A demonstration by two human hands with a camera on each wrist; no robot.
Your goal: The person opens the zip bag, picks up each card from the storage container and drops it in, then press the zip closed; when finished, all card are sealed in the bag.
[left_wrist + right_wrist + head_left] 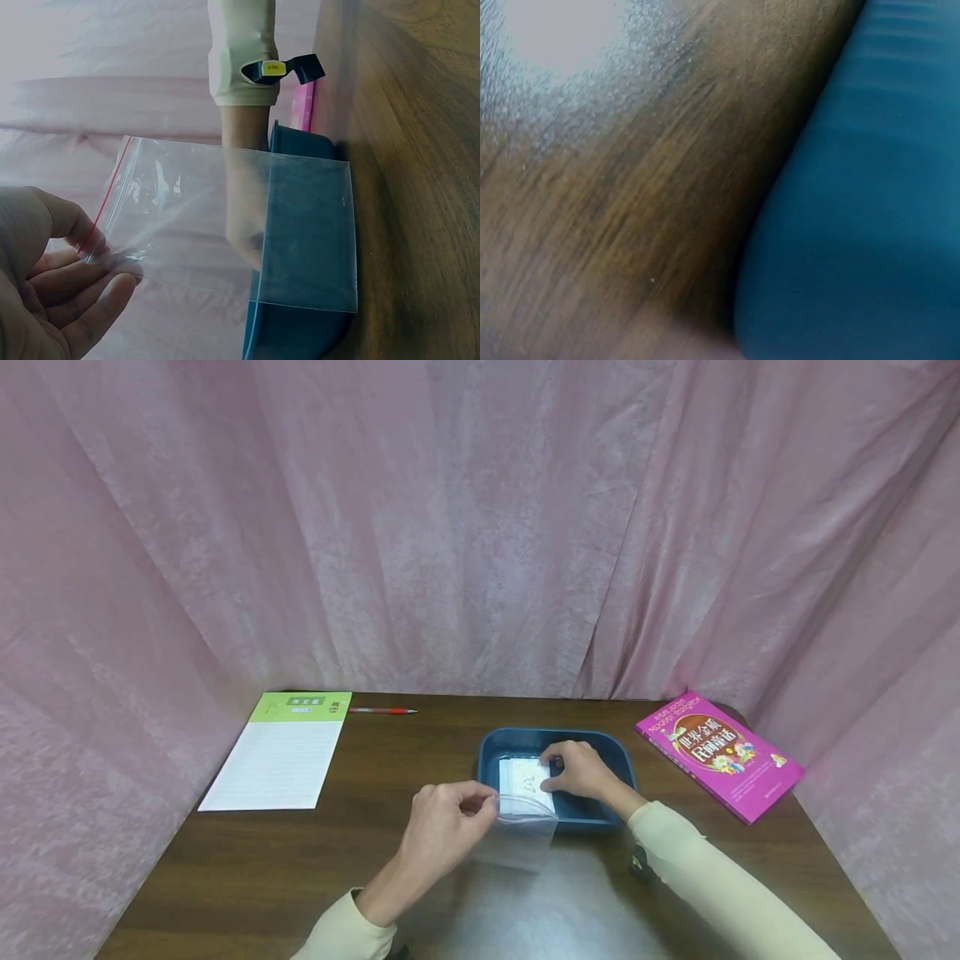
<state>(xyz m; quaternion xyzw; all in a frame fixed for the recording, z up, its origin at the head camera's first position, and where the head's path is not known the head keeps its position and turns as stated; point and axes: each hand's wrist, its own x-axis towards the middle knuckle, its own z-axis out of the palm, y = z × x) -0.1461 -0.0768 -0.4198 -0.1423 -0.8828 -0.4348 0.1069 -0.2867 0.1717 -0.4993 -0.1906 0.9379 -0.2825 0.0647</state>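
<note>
My left hand [446, 822] pinches a clear zip bag [180, 176] by its red-lined opening, between thumb and fingertips. The bag [517, 847] hangs in front of the near side of a blue plastic tray [596, 827] and looks flat, with nothing seen inside. In the tray lie white cards [517, 774], the top one with a small line drawing. My right hand [581, 770] reaches into the tray and grips the cards at their right edge with thumb and curled fingers. The right wrist view shows only the tray's outer wall [855, 210] and the tabletop.
At the back left lies a lined writing pad [273, 764] with a green header, and beside it a red pen [382, 711]. A pink book [720, 756] lies right of the tray. Pink curtains [480, 527] surround the brown wooden table [360, 868].
</note>
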